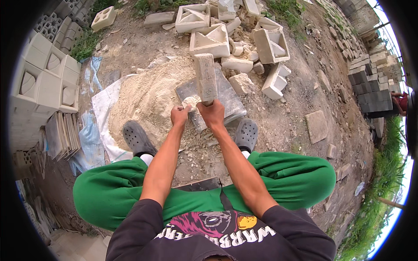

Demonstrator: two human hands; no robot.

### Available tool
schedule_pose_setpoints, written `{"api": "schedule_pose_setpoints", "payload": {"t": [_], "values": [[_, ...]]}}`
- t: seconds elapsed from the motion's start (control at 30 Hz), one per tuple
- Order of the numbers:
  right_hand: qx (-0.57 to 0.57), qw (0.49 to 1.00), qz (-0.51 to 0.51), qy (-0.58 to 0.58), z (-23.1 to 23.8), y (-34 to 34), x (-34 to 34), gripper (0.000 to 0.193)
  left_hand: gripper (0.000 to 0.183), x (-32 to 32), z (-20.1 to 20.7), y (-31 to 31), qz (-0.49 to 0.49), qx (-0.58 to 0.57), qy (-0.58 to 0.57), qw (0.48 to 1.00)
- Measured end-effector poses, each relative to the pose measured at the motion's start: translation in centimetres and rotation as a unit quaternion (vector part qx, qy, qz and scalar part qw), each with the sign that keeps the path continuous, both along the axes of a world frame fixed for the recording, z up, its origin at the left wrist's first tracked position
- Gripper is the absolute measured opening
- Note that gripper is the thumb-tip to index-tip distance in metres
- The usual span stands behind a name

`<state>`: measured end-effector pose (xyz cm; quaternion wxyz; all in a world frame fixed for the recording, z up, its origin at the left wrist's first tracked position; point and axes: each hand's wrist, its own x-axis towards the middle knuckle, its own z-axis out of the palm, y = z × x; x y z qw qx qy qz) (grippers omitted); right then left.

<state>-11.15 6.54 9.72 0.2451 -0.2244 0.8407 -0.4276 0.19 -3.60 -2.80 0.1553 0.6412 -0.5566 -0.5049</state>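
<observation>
My right hand is closed around the lower end of a thick, pale, block-shaped beater, probably wooden, which is raised and points away from me. Just to its left, my left hand pinches a pale chunk of broken block. Both hands are over a flat grey slab on the ground between my feet. Left of the slab spreads a heap of crushed cream-coloured grit, lying on a white sheet.
Broken cream blocks and rubble lie beyond the slab. Decorative blocks are stacked at the left, near thin boards and blue plastic. Grey blocks stand at the far right, beside another person's arm.
</observation>
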Motion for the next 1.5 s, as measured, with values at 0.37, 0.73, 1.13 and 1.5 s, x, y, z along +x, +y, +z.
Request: {"api": "schedule_pose_setpoints", "payload": {"t": [0.37,0.73,1.13,1.5], "values": [[0.104,0.993,0.020,-0.042,-5.1,2.6,-0.4,0.036,0.039,-1.0,2.3,0.7,0.011,-0.022,-0.017,1.000],[0.064,0.992,0.002,-0.112,-7.9,3.3,1.5,0.027,0.040,-1.6,2.7,0.4,0.000,0.010,0.005,1.000],[-0.014,0.996,-0.042,0.075,-5.1,2.0,-1.1,0.029,0.040,-2.6,2.6,-0.1,-0.055,-0.036,0.001,0.998],[-0.011,0.997,-0.003,-0.071,-0.7,2.0,-1.5,0.031,0.045,-2.6,0.0,-1.0,-0.071,0.000,-0.013,0.997]]}}
